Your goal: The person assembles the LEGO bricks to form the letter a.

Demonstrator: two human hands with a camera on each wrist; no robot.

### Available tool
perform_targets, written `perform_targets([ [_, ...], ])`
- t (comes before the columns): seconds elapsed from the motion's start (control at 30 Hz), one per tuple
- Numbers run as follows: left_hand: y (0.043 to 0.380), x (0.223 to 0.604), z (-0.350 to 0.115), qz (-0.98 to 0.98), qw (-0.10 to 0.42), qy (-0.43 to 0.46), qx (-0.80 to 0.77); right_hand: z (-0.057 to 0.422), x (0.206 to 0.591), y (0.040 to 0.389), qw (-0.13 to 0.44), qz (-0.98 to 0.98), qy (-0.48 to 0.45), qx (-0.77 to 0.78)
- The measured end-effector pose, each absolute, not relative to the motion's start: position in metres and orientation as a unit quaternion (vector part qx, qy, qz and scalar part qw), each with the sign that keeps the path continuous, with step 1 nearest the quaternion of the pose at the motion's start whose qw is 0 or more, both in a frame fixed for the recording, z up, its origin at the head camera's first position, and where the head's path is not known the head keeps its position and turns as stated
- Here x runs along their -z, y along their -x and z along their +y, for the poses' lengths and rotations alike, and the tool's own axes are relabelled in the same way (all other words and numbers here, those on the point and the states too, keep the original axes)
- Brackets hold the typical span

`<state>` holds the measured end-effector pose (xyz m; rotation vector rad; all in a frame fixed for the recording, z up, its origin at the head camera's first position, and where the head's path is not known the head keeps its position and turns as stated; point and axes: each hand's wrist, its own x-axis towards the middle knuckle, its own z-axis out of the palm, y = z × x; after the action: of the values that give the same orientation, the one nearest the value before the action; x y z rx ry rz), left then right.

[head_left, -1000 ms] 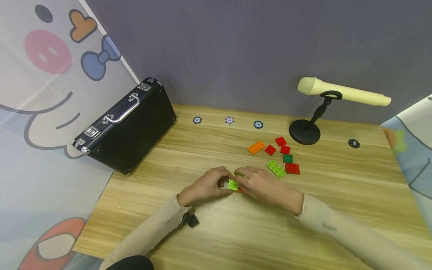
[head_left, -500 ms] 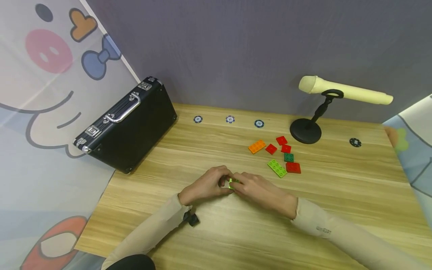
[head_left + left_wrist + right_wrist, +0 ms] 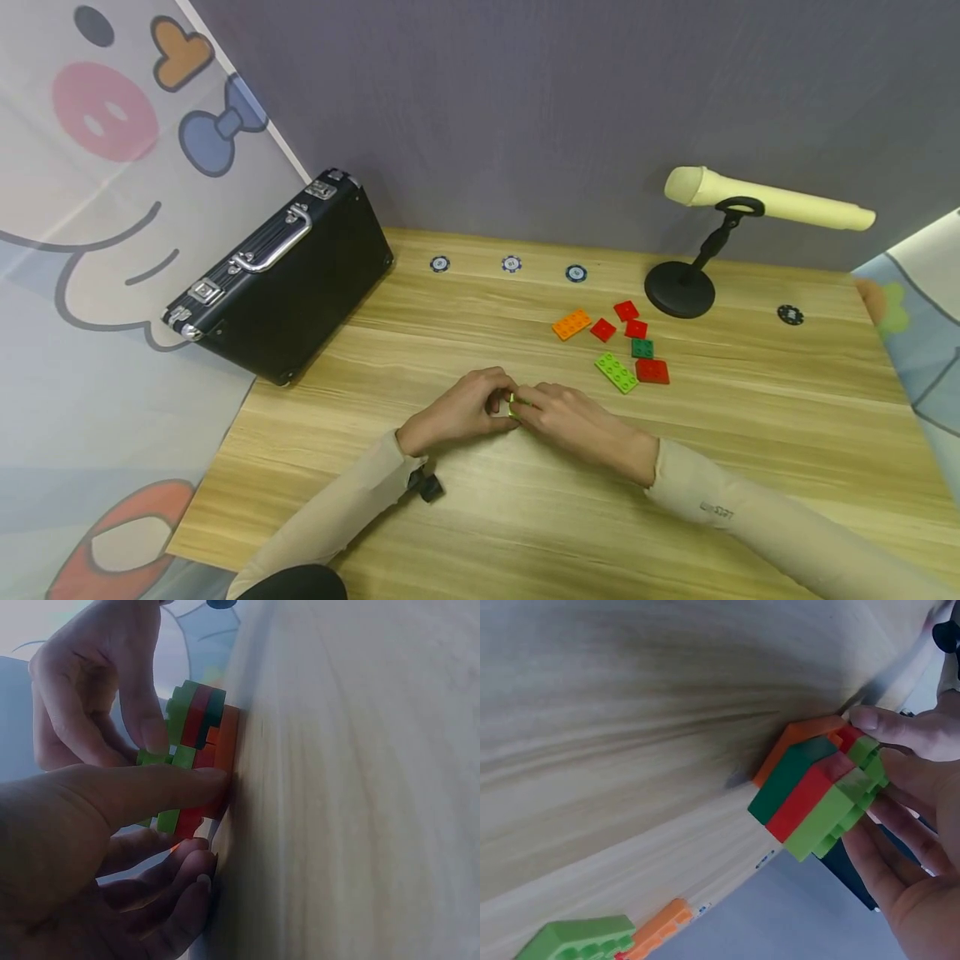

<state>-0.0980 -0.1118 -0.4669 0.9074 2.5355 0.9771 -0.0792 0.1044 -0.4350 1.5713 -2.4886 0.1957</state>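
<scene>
Between my hands stands a toy brick stack (image 3: 802,799), its orange base low against the wooden table (image 3: 345,795). Two towers rise from that base; one shows dark green, red and light green layers, the other red and light green. My left hand (image 3: 465,408) grips the stack from the side, thumb on one face and fingers curled behind. From the other side, my right hand (image 3: 581,425) has its thumb and bent fingertips on the light green studded top. Those fingers cover most of the stack in the head view, leaving a light green sliver (image 3: 512,406).
Beyond my right hand lie an orange brick (image 3: 572,325), a light green brick (image 3: 616,372), a dark green brick (image 3: 642,348) and several red pieces (image 3: 652,372). Poker chips (image 3: 512,264) line the back. A black case (image 3: 315,292) stands left, a microphone (image 3: 780,204) on its stand right.
My right hand has shifted left and slightly nearer, its fingers closing over the light green top that showed earlier. The left hand keeps its grip in place.
</scene>
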Motion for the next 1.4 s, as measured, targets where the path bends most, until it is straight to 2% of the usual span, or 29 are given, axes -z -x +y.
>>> perform_targets([
  [0.73, 0.097, 0.467, -0.113, 0.876, 0.149, -0.313, -0.335, 0.106, 0.435, 0.078, 0.035, -0.852, -0.514, -0.093],
  [0.97, 0.096, 0.467, -0.113, 0.872, 0.149, -0.316, -0.341, 0.115, 0.425, 0.079, 0.02, -0.855, -0.491, -0.167],
  [1.13, 0.096, 0.468, -0.112, 0.872, 0.151, -0.313, -0.345, 0.139, 0.415, 0.096, 0.045, -0.877, -0.443, -0.182],
  [1.4, 0.097, 0.468, -0.112, 0.873, 0.151, -0.312, -0.343, 0.191, 0.414, 0.147, 0.08, -0.917, -0.351, -0.169],
])
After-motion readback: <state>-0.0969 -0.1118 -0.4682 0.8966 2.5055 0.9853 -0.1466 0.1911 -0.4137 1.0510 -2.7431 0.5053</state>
